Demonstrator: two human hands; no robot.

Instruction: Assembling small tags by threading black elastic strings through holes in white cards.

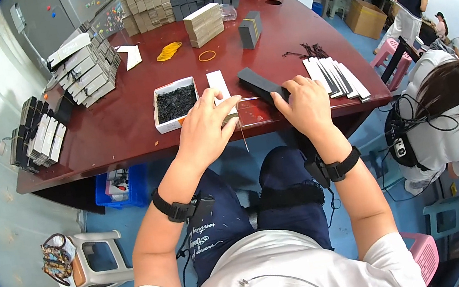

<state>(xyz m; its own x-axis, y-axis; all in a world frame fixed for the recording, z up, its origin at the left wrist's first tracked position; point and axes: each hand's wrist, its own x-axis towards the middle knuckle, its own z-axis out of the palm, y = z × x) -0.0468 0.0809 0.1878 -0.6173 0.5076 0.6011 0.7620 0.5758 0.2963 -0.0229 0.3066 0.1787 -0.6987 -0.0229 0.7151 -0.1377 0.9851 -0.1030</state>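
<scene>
The person wears a white short-sleeved shirt and dark blue trousers. A black strap sits on each wrist, at 7 and 5 o'clock. Thin black cables hang from them.

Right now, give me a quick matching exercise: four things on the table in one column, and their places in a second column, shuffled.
Things:
1. white box of small black pieces
2. long black box
3. yellow rubber bands
4. fanned white and black sleeves

Places:
A. far side of the table, near the tan stack
B. just left of the left hand
C. right of the right hand, by the table's right edge
D. under the right hand's fingers, angled away from the person

Pairs: 1-B, 2-D, 3-A, 4-C
</scene>
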